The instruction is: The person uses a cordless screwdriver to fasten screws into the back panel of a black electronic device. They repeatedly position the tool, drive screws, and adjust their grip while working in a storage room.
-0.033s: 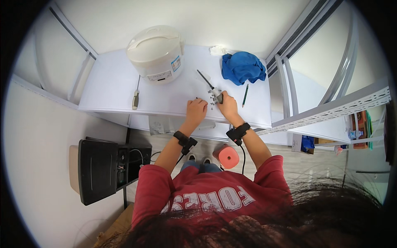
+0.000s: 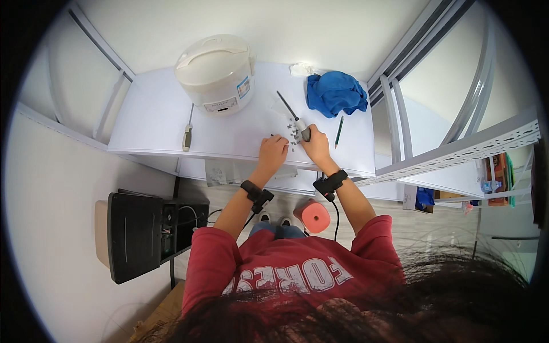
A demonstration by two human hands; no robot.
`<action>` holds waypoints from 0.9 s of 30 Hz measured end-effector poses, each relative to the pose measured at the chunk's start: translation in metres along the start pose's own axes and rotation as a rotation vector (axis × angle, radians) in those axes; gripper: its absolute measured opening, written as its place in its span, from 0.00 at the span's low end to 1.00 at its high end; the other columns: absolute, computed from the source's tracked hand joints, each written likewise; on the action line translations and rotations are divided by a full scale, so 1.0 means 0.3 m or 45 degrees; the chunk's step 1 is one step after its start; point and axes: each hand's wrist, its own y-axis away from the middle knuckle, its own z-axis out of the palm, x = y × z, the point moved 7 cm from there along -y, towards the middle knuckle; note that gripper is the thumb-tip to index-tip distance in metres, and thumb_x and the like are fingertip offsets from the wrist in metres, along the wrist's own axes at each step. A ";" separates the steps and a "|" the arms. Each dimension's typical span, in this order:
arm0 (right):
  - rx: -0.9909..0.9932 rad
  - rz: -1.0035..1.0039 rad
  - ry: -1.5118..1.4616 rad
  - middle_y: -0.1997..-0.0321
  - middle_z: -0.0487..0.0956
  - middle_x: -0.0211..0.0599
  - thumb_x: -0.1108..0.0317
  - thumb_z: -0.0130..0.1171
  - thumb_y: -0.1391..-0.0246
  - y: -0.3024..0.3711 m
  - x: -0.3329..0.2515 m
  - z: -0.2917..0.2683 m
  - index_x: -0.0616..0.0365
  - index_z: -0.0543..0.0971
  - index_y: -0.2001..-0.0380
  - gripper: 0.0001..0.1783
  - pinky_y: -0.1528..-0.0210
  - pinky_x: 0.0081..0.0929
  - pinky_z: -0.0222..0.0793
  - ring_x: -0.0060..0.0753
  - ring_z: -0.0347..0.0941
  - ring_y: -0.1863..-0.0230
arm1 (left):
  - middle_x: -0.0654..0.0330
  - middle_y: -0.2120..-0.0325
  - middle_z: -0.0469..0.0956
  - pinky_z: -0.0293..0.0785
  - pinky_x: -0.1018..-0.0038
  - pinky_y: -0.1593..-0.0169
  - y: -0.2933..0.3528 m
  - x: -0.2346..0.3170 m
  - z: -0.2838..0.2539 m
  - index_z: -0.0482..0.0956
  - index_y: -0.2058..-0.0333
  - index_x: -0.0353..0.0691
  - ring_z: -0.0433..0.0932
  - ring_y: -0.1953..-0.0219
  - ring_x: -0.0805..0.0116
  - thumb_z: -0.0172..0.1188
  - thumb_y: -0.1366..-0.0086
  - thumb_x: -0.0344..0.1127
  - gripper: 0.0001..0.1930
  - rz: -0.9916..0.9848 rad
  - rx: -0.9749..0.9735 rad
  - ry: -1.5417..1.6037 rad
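Note:
My right hand (image 2: 315, 144) is wrapped round the grey-and-white handle of a screwdriver (image 2: 289, 107), whose dark shaft points away and to the left over the white table. Several small grey screws (image 2: 294, 134) lie scattered between my hands, just left of the handle. My left hand (image 2: 274, 151) rests at the table's near part with its fingers curled in. A tiny dark bit shows at its fingertips, too small to name. Beyond the hands stands a cream rice cooker (image 2: 215, 74) with its lid down.
A second screwdriver (image 2: 187, 137) lies left on the white table (image 2: 229, 137). At the back right are a crumpled blue cloth (image 2: 336, 94) and white tissue (image 2: 302, 70), with a dark green pencil (image 2: 339, 131) nearer. A pink stool (image 2: 315, 216) stands below; metal shelf posts (image 2: 397, 114) rise at right.
The screwdriver's shaft has swung slightly, its tip shifting right and farther away. My right hand has moved a little with it. My left hand has hardly moved.

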 end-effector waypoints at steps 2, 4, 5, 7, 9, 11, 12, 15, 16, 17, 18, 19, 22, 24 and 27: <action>0.049 -0.012 -0.159 0.75 0.78 0.54 0.70 0.64 0.62 0.000 -0.006 -0.029 0.62 0.72 0.64 0.19 0.69 0.39 0.72 0.56 0.76 0.71 | 0.62 0.76 0.72 0.65 0.66 0.63 -0.013 0.043 0.005 0.75 0.72 0.42 0.73 0.70 0.62 0.60 0.49 0.30 0.05 0.133 -0.015 -0.081; -0.007 -0.004 -0.253 0.75 0.77 0.55 0.71 0.62 0.62 0.011 -0.040 -0.043 0.62 0.72 0.64 0.18 0.68 0.42 0.71 0.57 0.75 0.70 | 0.61 0.76 0.71 0.65 0.66 0.64 -0.021 0.075 0.018 0.74 0.71 0.42 0.72 0.71 0.61 0.61 0.49 0.31 0.06 0.186 -0.028 -0.119; -0.035 0.000 -0.300 0.76 0.77 0.55 0.71 0.62 0.62 0.019 -0.053 -0.040 0.63 0.72 0.64 0.18 0.68 0.43 0.71 0.58 0.75 0.70 | 0.61 0.77 0.71 0.65 0.66 0.65 -0.023 0.086 0.024 0.74 0.71 0.42 0.72 0.71 0.61 0.61 0.49 0.31 0.07 0.172 -0.035 -0.117; -0.006 -0.021 -0.314 0.76 0.77 0.55 0.71 0.62 0.62 0.033 -0.062 -0.045 0.62 0.72 0.63 0.19 0.68 0.42 0.71 0.58 0.75 0.71 | 0.60 0.77 0.71 0.65 0.66 0.65 -0.035 0.102 0.036 0.73 0.72 0.42 0.72 0.72 0.60 0.61 0.49 0.31 0.06 0.164 -0.030 -0.105; 0.002 -0.024 -0.334 0.76 0.77 0.55 0.71 0.63 0.62 0.038 -0.059 -0.051 0.62 0.72 0.63 0.19 0.68 0.42 0.71 0.58 0.75 0.71 | 0.60 0.77 0.71 0.65 0.66 0.66 -0.037 0.107 0.045 0.72 0.74 0.42 0.72 0.72 0.60 0.60 0.49 0.30 0.05 0.164 -0.014 -0.095; -0.009 -0.012 -0.363 0.76 0.77 0.55 0.71 0.63 0.62 0.040 -0.053 -0.051 0.62 0.73 0.62 0.19 0.68 0.42 0.71 0.58 0.75 0.70 | 0.60 0.77 0.71 0.65 0.67 0.66 -0.028 0.101 0.051 0.73 0.74 0.41 0.72 0.72 0.60 0.59 0.48 0.30 0.04 0.189 -0.008 -0.120; -0.004 -0.005 -0.358 0.75 0.77 0.55 0.71 0.63 0.62 0.040 -0.039 -0.053 0.62 0.72 0.63 0.18 0.68 0.40 0.71 0.57 0.75 0.70 | 0.59 0.77 0.71 0.64 0.67 0.67 -0.026 0.102 0.054 0.73 0.75 0.41 0.72 0.72 0.60 0.58 0.47 0.29 0.03 0.204 -0.007 -0.128; 0.016 0.004 -0.295 0.75 0.77 0.53 0.71 0.63 0.61 0.015 -0.003 -0.072 0.62 0.72 0.65 0.17 0.67 0.37 0.71 0.55 0.76 0.70 | 0.58 0.76 0.71 0.66 0.66 0.67 -0.027 0.065 0.035 0.74 0.74 0.39 0.72 0.73 0.59 0.57 0.46 0.29 0.01 0.123 -0.013 -0.124; 0.028 0.002 -0.237 0.74 0.77 0.54 0.71 0.63 0.61 0.000 0.001 -0.087 0.62 0.72 0.65 0.17 0.67 0.38 0.71 0.56 0.76 0.70 | 0.58 0.75 0.71 0.66 0.66 0.67 -0.028 0.056 0.024 0.75 0.74 0.39 0.72 0.72 0.59 0.57 0.46 0.29 0.01 0.079 -0.008 -0.164; 0.037 -0.001 -0.181 0.74 0.77 0.54 0.71 0.63 0.61 -0.016 0.006 -0.097 0.62 0.72 0.65 0.17 0.67 0.39 0.71 0.56 0.75 0.70 | 0.58 0.75 0.72 0.67 0.66 0.66 -0.029 0.045 0.012 0.75 0.74 0.39 0.73 0.70 0.60 0.57 0.46 0.28 0.01 0.033 -0.003 -0.205; 0.043 -0.019 -0.145 0.75 0.77 0.54 0.70 0.62 0.60 -0.040 0.016 -0.103 0.62 0.72 0.65 0.17 0.67 0.41 0.70 0.58 0.75 0.70 | 0.58 0.74 0.72 0.68 0.66 0.65 -0.034 0.035 -0.004 0.76 0.73 0.39 0.73 0.69 0.60 0.56 0.46 0.28 0.01 -0.008 0.006 -0.248; 0.018 -0.023 -0.115 0.74 0.77 0.54 0.70 0.62 0.60 -0.064 0.027 -0.101 0.61 0.71 0.64 0.17 0.67 0.41 0.70 0.58 0.75 0.70 | 0.58 0.73 0.71 0.69 0.65 0.65 -0.035 0.019 -0.018 0.76 0.72 0.38 0.73 0.69 0.60 0.56 0.46 0.28 0.02 -0.048 0.042 -0.174; -0.078 -0.036 -0.012 0.72 0.77 0.55 0.70 0.62 0.61 -0.142 0.039 -0.076 0.61 0.71 0.63 0.18 0.65 0.43 0.69 0.58 0.75 0.67 | 0.56 0.71 0.71 0.71 0.65 0.64 -0.044 -0.029 -0.055 0.78 0.68 0.37 0.73 0.67 0.58 0.56 0.45 0.26 0.05 -0.171 0.130 -0.004; -0.093 -0.101 0.048 0.71 0.77 0.55 0.70 0.62 0.61 -0.191 0.009 -0.050 0.61 0.71 0.63 0.18 0.64 0.44 0.69 0.58 0.75 0.66 | 0.56 0.70 0.71 0.72 0.65 0.63 -0.051 -0.063 -0.070 0.79 0.66 0.37 0.73 0.67 0.57 0.55 0.44 0.25 0.07 -0.256 0.161 0.038; -0.174 -0.107 0.087 0.69 0.78 0.55 0.70 0.63 0.61 -0.243 -0.032 0.001 0.61 0.71 0.64 0.19 0.63 0.45 0.70 0.57 0.75 0.65 | 0.55 0.69 0.71 0.71 0.64 0.62 -0.062 -0.105 -0.080 0.77 0.63 0.37 0.74 0.66 0.56 0.55 0.43 0.25 0.09 -0.301 0.120 0.055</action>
